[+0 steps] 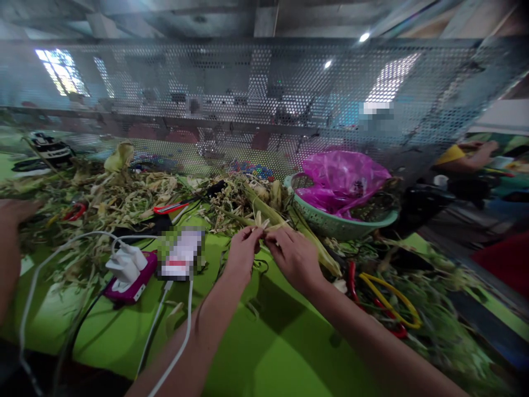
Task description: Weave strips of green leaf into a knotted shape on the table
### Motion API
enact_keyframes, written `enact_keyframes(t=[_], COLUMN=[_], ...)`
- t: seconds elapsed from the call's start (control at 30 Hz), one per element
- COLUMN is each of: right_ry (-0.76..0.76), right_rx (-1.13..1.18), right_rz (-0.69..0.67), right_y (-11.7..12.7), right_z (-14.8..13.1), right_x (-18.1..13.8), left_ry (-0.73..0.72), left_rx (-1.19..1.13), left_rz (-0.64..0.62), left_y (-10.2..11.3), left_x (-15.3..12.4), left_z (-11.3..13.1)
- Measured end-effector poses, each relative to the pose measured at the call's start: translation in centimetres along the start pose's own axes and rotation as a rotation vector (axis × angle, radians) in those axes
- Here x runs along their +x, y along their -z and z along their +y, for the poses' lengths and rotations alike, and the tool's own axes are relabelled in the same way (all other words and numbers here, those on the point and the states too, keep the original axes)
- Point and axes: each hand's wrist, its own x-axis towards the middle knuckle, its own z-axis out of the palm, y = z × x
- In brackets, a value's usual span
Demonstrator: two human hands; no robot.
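My left hand point(243, 251) and my right hand point(296, 258) meet above the green table, fingertips pinched almost together. Between them are thin pale strips of dried husk point(260, 221), with ends sticking up past the fingers. Both hands are closed on these strips, though the fingers hide part of them. Just beyond lies a long green-yellow stalk point(312, 231), slanting down to the right. A heap of dried leaves and husks point(231, 204) spreads behind my hands.
Left are a lit phone point(182, 255), a purple power strip point(138, 281) with white chargers and cables, and a red cutter point(171, 208). Right stand a green basket point(347, 223) with a purple bag point(347, 176) and yellow-handled scissors point(390, 300). Another person's hand point(19, 211) shows far left.
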Motion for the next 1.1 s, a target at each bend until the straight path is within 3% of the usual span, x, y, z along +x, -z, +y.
enact_keyframes(t=[0.13, 0.23, 0.37, 0.6, 0.87, 1.1], right_ry=[-0.301, -0.405, -0.353, -0.175, -0.343, -0.459], right_rx=[0.399, 0.622, 0.62, 0.462, 0.556, 0.778], right_rz=[0.007, 0.05, 0.144, 0.167, 0.184, 0.143], right_y=[-0.5, -0.8, -0.5, 0.5, 0.7, 0.7], right_z=[0.9, 1.3, 1.0, 1.1, 1.7, 1.8], right_x=[0.1, 0.3, 0.3, 0.5, 0.9, 1.0], left_ry=[-0.005, 0.01, 0.015, -0.204, -0.239, -0.19], left_rx=[0.014, 0.019, 0.125, 0.456, 0.542, 0.421], left_rz=[0.009, -0.029, -0.073, -0.256, -0.378, -0.263], left_y=[0.3, 0.3, 0.3, 0.5, 0.0, 0.3], left_x=[0.0, 0.1, 0.2, 0.4, -0.4, -0.3], left_z=[0.5, 0.5, 0.3, 0.1, 0.8, 0.9])
